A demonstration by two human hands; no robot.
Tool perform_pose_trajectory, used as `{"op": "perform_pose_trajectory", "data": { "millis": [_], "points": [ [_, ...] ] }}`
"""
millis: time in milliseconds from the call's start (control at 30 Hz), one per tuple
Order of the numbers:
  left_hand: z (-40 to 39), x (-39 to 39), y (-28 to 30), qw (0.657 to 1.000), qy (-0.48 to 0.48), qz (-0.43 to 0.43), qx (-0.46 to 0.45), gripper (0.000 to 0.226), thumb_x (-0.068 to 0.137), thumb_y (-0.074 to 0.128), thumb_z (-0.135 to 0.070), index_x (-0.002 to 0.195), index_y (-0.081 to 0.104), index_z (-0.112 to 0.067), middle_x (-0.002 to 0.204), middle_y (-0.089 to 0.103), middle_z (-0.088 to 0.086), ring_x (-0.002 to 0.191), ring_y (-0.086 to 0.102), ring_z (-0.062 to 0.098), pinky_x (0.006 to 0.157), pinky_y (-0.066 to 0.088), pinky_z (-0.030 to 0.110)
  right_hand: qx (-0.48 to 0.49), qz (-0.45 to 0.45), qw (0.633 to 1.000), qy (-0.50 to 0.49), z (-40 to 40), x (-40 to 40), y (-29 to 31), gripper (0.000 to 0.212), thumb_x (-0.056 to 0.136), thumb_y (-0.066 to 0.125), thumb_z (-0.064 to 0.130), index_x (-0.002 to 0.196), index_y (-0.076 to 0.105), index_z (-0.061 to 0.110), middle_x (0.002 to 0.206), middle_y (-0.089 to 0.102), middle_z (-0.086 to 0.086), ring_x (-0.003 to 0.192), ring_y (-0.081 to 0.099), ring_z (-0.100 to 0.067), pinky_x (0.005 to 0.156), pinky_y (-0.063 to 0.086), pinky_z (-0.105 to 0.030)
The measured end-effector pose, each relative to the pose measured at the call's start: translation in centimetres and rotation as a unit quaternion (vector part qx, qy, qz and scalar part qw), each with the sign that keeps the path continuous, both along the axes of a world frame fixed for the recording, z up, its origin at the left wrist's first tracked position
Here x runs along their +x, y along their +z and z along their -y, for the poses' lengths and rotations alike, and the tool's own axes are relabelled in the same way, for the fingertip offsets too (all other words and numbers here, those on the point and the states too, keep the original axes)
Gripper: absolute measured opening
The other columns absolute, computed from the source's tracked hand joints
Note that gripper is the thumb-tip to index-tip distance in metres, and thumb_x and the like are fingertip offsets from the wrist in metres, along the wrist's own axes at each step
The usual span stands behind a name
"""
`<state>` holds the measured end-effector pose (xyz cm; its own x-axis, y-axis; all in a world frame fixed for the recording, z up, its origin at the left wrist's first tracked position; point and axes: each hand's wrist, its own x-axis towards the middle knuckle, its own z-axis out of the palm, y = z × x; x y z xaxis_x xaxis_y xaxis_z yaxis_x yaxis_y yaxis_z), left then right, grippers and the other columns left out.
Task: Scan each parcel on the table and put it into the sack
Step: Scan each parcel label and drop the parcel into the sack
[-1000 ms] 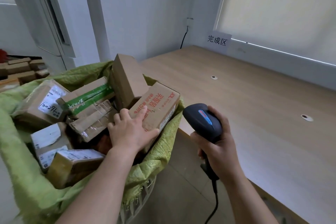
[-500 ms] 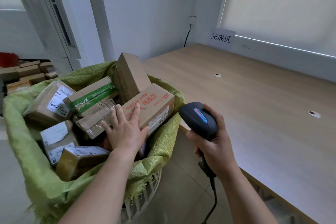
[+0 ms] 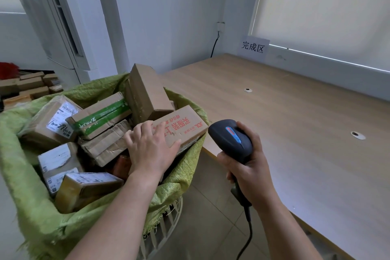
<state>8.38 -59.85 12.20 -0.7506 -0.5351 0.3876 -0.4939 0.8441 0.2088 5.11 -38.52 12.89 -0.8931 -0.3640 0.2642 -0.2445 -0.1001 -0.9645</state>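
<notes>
one green sack (image 3: 31, 207) beside the desk (image 3: 295, 133) holds seven visible parcels; left hand (image 3: 150, 150) fingers spread flat on the red-printed parcel (image 3: 183, 127) at its rim, right hand (image 3: 251, 173) fingers clamped round one scanner (image 3: 230, 139).

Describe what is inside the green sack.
The sack holds many cardboard parcels; the left hand rests on a red-printed box. Anything deeper is covered.

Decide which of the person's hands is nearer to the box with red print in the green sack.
Left. The left hand lies flat on the box with red print, touching it. The right hand holds the scanner just beyond the sack rim, apart from the box.
</notes>
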Motion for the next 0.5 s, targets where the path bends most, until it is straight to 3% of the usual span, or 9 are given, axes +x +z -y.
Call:
{"op": "perform_pose_trajectory", "data": {
  "millis": [300,500],
  "points": [
    [-3.2,-1.5,0.6,0.994,-0.09,-0.035,0.053,0.073,0.085,0.055,-0.058,0.146,0.034,-0.023,0.146,0.036,0.007,0.133,0.028,0.027,0.109,0.023,0.046,0.0,-0.003,1.0,-0.017,-2.6,-0.6,0.0,0.073,0.082,0.071,-0.007,0.124,0.05,0.049,0.116,0.057,-0.002,0.051,0.05,-0.015,0.048,0.047,-0.028],
    [-6.8,-3.7,0.5,0.982,-0.169,-0.03,0.078,0.075,0.088,0.051,-0.056,0.15,0.023,-0.025,0.153,0.027,0.003,0.139,0.019,0.024,0.112,0.019,0.044,0.013,0.005,0.998,-0.066,-5.5,-0.2,0.0,0.068,0.077,0.073,0.006,0.126,0.05,0.048,0.112,0.058,0.009,0.053,0.051,-0.014,0.049,0.047,-0.027]
  ]
}}
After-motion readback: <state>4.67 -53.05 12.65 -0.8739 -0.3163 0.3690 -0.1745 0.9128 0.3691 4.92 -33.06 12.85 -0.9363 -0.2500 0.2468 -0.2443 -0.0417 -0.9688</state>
